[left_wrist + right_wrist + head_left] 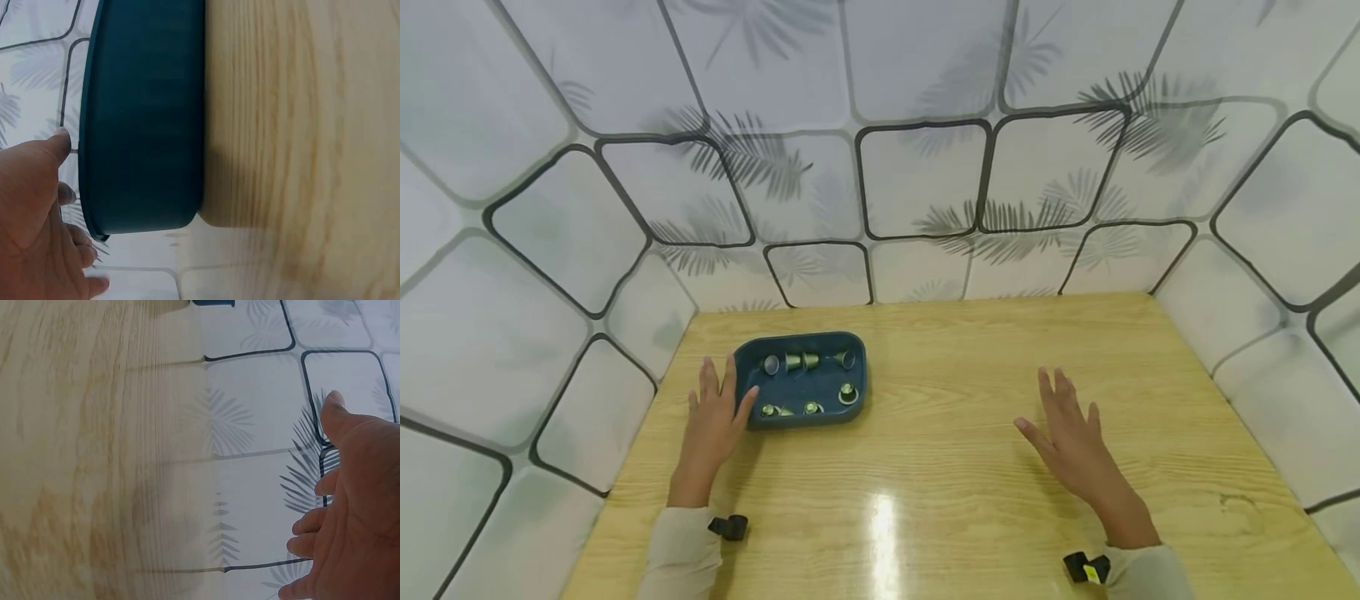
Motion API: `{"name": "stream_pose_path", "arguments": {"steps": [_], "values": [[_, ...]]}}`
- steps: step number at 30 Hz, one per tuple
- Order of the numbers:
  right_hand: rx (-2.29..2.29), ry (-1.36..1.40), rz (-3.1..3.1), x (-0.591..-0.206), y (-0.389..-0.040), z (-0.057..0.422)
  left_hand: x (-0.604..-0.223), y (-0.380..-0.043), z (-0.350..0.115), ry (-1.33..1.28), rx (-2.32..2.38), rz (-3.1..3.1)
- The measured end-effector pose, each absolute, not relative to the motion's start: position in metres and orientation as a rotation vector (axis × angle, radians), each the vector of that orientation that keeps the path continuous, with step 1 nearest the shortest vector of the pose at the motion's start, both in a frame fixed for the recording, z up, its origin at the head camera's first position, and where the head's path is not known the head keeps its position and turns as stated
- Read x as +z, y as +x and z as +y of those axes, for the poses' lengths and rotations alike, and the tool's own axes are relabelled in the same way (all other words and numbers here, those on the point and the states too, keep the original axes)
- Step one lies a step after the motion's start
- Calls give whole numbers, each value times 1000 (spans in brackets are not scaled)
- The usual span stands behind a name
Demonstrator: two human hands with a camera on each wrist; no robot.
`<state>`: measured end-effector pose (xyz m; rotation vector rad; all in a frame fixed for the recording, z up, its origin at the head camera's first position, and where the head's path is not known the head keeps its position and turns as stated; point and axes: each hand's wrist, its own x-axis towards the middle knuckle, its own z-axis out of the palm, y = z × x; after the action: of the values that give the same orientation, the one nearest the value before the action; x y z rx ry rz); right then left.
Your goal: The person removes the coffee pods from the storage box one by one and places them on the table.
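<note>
A dark blue-green plastic tray (801, 422) lies on the table, left of centre, holding several small metallic cup-shaped pieces (810, 360). Some of these lie on their sides, others stand along the near and right walls. My left hand (712, 421) is at the tray's left end, its fingers extended and spread; whether it touches the rim cannot be told. In the left wrist view the tray's outer wall (147, 119) fills the middle, beside the left hand (37, 219). Over the right part of the table, my right hand (1072, 446) is held with fingers spread, holding nothing.
The wooden table (955, 467) has a pale grain and a bright light reflection near the front. Patterned white walls (925, 183) with dark outlines and leaf prints enclose its back and both sides. Small black devices (728, 527) sit at both wrists.
</note>
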<state>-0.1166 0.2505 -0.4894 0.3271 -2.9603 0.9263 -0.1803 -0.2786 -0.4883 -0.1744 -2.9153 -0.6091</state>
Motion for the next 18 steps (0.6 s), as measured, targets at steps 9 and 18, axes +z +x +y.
{"name": "stream_pose_path", "arguments": {"steps": [9,18], "values": [[931,355,-2955,-491,-116,244,-501,-190,-282,-280,-689,-2968],[951,404,-2932,-490,-119,237,-500,-191,-282,-294,-722,-3009]]}}
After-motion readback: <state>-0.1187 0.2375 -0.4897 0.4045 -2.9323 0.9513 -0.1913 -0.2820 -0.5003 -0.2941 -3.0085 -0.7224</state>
